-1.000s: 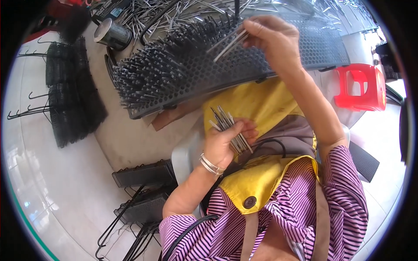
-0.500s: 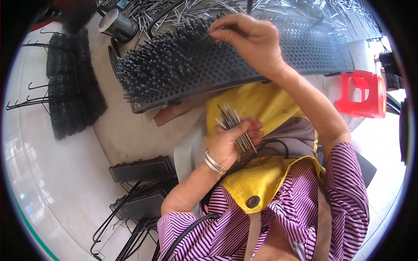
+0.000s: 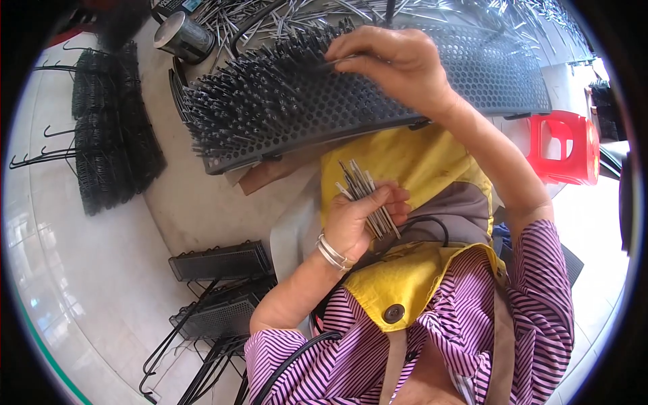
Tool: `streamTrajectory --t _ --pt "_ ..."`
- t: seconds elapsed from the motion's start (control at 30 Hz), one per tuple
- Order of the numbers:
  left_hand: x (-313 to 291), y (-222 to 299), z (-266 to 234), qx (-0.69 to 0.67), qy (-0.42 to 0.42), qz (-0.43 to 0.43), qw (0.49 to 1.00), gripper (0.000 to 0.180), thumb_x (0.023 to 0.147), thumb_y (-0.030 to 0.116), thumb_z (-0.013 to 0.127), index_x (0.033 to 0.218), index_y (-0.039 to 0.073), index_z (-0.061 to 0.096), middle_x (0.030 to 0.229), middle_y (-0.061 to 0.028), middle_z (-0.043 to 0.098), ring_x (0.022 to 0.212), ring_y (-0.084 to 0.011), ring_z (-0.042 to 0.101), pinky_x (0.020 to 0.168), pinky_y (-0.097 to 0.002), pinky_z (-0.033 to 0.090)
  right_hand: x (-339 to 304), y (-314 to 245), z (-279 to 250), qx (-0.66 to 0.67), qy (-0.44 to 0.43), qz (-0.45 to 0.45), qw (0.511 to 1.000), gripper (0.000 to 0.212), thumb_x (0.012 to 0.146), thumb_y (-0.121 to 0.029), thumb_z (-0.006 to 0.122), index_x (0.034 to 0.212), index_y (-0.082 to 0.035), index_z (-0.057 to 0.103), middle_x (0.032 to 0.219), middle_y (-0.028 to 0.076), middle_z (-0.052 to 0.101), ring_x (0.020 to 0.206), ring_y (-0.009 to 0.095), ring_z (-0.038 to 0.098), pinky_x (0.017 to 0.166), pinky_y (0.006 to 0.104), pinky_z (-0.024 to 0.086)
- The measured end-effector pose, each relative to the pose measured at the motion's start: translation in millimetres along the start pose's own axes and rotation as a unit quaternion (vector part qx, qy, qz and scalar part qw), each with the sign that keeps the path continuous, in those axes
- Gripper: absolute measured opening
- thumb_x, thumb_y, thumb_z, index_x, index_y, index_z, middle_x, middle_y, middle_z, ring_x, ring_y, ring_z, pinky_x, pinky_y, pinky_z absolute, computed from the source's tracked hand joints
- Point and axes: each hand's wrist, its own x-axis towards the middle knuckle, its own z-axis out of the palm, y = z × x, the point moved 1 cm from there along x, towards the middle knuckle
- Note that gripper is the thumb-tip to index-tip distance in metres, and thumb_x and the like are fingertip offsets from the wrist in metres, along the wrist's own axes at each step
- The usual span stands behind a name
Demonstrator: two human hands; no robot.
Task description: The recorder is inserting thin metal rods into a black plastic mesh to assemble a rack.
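Note:
My left hand [image 3: 354,219] is closed round a bundle of thin metal rods [image 3: 355,178], held in front of the yellow apron [image 3: 378,158]. Above the black perforated rack [image 3: 472,84], my right hand [image 3: 398,66] pinches one thin rod [image 3: 329,64] between thumb and fingertips. That rod points left toward the dense upright rods [image 3: 246,101] filling the rack's left part. Its far end is blurred against them. The holes on the rack's right side show no rods.
Loose metal rods [image 3: 290,23] lie scattered behind the rack, beside a metal can [image 3: 183,37]. A red plastic stool [image 3: 563,148] stands at right. Filled black racks with hooks [image 3: 115,135] are at far left; more perforated racks [image 3: 223,263] sit at lower left.
My right hand has shifted slightly right and nearer to me over the rack, its fingers still pinched. My left hand and its bundle have hardly moved.

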Motion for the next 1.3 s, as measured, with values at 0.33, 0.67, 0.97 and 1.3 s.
streamTrajectory --t 0.33,0.67,0.97,1.3 --pt "-1.6 0.8 2.5 0.009 -0.014 -0.008 1.000 0.022 0.082 0.011 0.055 0.098 -0.003 0.054 0.091 -0.0172 0.060 0.079 -0.0262 0.060 0.071 -0.0357 0.050 9.6 3.4 6.6 -0.007 -0.020 -0.072 0.997 0.009 0.072 -0.008 0.062 0.079 -0.002 0.058 0.064 0.011 0.057 0.057 0.024 0.056 0.052 0.0289 0.043" --pt "-1.4 0.5 0.9 0.023 -0.013 -0.004 1.000 0.020 0.084 0.012 0.050 0.099 -0.001 0.053 0.093 -0.0161 0.059 0.080 -0.0254 0.060 0.071 -0.0354 0.050 59.8 -21.0 18.6 -0.137 -0.119 0.013 0.983 0.014 0.064 -0.007 0.056 0.060 0.004 0.049 0.061 0.025 0.050 0.068 0.040 0.053 0.058 0.0449 0.042" --pt "-1.1 1.3 3.3 0.009 -0.005 -0.005 1.000 0.022 0.081 0.008 0.053 0.100 -0.004 0.052 0.088 -0.0171 0.060 0.075 -0.0252 0.060 0.069 -0.0352 0.050 62.0 -9.3 35.1 -0.110 -0.107 -0.022 0.988 0.015 0.057 0.000 0.050 0.071 0.001 0.055 0.065 0.019 0.055 0.069 0.036 0.055 0.059 0.0410 0.043" --pt "-0.5 2.4 2.1 0.023 -0.016 0.003 1.000 0.023 0.081 0.009 0.053 0.101 -0.004 0.052 0.090 -0.0173 0.060 0.077 -0.0267 0.060 0.071 -0.0375 0.050 52.8 -0.9 39.9 -0.135 -0.095 -0.102 0.981 0.012 0.065 -0.003 0.053 0.076 0.000 0.053 0.069 0.019 0.056 0.071 0.035 0.057 0.060 0.0412 0.045"
